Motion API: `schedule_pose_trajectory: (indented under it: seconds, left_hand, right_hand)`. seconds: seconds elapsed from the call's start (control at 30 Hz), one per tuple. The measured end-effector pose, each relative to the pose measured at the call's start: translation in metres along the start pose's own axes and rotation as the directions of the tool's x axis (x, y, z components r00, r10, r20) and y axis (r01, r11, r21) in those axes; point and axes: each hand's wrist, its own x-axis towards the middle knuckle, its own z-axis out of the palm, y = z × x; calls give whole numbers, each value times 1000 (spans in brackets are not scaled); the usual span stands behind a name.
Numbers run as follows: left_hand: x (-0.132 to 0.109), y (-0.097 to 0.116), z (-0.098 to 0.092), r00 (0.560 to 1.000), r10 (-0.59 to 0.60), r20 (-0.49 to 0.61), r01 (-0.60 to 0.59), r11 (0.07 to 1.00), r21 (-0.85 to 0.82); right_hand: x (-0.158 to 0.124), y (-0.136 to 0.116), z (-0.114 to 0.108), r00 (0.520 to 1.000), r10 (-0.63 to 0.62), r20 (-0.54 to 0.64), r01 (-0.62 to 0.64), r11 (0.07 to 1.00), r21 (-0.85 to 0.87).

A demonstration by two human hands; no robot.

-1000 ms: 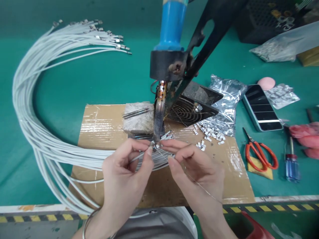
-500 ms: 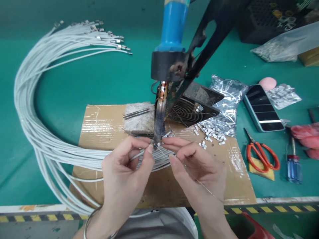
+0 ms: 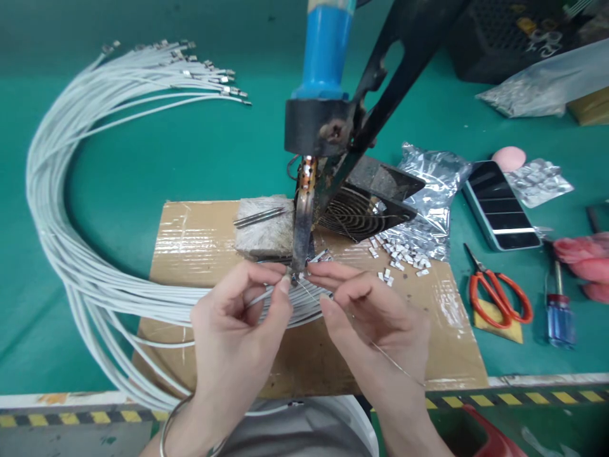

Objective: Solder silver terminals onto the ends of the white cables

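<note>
A soldering iron (image 3: 326,54) with a blue handle hangs tip down in a black stand arm (image 3: 380,108). My left hand (image 3: 240,330) pinches the end of a white cable (image 3: 258,297) right beside the iron's tip. My right hand (image 3: 380,330) is closed on a thin solder wire (image 3: 398,368), which runs past the thumb up to the tip. The small joint between my fingertips is mostly hidden. Under both hands passes a thick bundle of white cables (image 3: 50,216), curving round to the left, with metal connectors at its far ends.
Cardboard (image 3: 185,241) lies beneath the work. Behind the hands are a greyish block (image 3: 261,238) with metal rods and a black fan (image 3: 356,212). To the right lie small white pieces (image 3: 404,254), a phone (image 3: 504,206), orange-handled scissors (image 3: 518,301) and a screwdriver (image 3: 560,320).
Both hands keep their pinch at the iron's tip, almost unmoved. The whole view has shifted very slightly.
</note>
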Motion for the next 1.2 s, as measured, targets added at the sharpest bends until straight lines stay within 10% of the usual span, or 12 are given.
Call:
schedule_pose_trajectory:
  seconds: [1.2]
  left_hand:
    - [3,2,4,998,45,-49,-47,998,-32]
  right_hand:
    - [0,3,0,999,-33,12,34,999,-28]
